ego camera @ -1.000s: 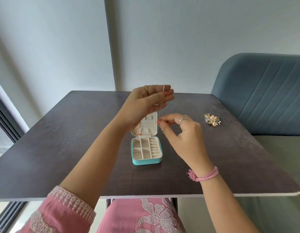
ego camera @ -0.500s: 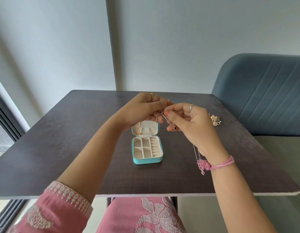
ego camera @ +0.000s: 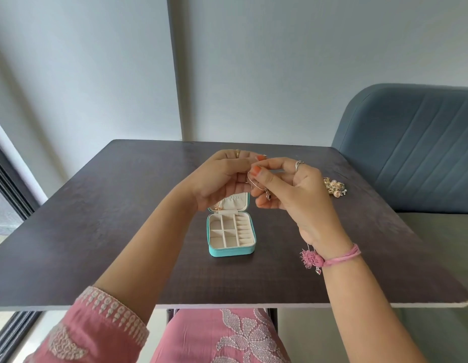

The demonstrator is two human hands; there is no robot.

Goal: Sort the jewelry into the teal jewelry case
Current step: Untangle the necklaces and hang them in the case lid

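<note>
Above the open teal jewelry case (ego camera: 230, 241) on the dark table (ego camera: 96, 231), the left hand (ego camera: 222, 176) and right hand (ego camera: 293, 189) met, each pinching a thin necklace chain (ego camera: 255, 183) between curled fingers, while a gold earring cluster (ego camera: 334, 188) lay far right.
</note>
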